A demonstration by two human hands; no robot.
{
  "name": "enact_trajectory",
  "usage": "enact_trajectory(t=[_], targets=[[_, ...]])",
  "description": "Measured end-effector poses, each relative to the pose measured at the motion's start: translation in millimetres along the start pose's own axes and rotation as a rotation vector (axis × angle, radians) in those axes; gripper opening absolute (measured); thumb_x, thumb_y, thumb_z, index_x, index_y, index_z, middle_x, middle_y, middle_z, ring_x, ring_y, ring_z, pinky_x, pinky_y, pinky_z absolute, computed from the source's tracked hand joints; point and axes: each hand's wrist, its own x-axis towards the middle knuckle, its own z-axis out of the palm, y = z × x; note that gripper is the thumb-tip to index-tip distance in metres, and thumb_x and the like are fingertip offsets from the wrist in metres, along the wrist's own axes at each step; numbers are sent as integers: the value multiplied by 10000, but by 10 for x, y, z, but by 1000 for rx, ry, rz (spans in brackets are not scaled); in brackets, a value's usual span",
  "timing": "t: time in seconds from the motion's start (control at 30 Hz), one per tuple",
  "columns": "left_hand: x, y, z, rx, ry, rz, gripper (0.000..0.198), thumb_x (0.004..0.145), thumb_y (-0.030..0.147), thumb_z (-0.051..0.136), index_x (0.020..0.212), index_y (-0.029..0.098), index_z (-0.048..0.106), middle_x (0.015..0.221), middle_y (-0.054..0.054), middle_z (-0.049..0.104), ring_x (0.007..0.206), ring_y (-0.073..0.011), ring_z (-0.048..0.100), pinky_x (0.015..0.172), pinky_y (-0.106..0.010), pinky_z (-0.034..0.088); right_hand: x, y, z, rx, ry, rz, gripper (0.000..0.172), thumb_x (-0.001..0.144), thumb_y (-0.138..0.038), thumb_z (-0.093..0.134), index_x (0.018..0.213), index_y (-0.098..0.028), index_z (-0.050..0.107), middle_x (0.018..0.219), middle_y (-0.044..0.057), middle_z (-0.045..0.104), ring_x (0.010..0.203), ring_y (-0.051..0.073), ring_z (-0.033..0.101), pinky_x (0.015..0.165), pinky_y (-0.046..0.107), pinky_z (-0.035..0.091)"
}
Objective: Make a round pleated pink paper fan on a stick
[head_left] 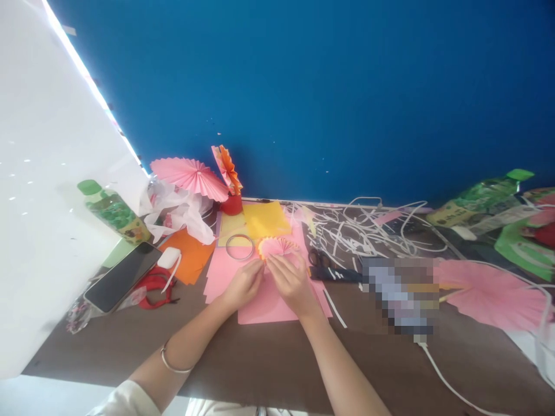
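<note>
Between my hands is a small pleated paper fan (281, 245), pink with a yellow-orange edge, spread in a half-round. My left hand (246, 284) pinches its lower left side with curled fingers. My right hand (289, 282) lies over its lower part, fingers pressed together on the folds. The fan's lower end is hidden by my fingers. Under both hands lie pink paper sheets (260, 309), with yellow sheets (266, 219) behind. A roll of clear tape or a thin ring (240, 247) rests just left of the fan. Scissors (333, 273) with dark handles lie to the right.
On the left are a phone (124, 277), a white earphone case (169, 258), orange paper (188, 254) and a green-capped bottle (113, 212). Pink paper fans (191, 176) stand behind. Paper strips (347, 231) and cables litter the back right, near another bottle (477, 199) and a large pink fan (494, 294).
</note>
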Motion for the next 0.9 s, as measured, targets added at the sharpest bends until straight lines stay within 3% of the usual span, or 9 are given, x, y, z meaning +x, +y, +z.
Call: enact_trajectory(t=[0.27, 0.47, 0.9], targets=[[-23, -13, 28, 48, 25, 31, 172, 870, 133, 296, 822, 180, 454, 723, -37, 495, 666, -153, 493, 593, -264, 394, -24, -1, 47, -11, 19, -21, 202, 837, -51, 482, 975, -112, 617, 976, 108, 677, 985, 187, 600, 996, 468, 327], [-28, -46, 38, 67, 40, 7, 183, 877, 154, 289, 782, 180, 443, 708, -35, 497, 639, -150, 485, 568, -266, 386, -20, -71, 110, -58, 37, -4, 192, 824, -42, 495, 972, -62, 616, 989, 148, 666, 996, 210, 595, 963, 442, 366], [-15, -4, 26, 9, 69, -44, 200, 890, 191, 294, 740, 177, 425, 688, -25, 481, 608, -132, 453, 555, -254, 366, -28, -93, 161, -43, 67, 61, 221, 824, -58, 489, 1004, -110, 605, 1004, 102, 672, 1013, 174, 588, 1012, 434, 299]])
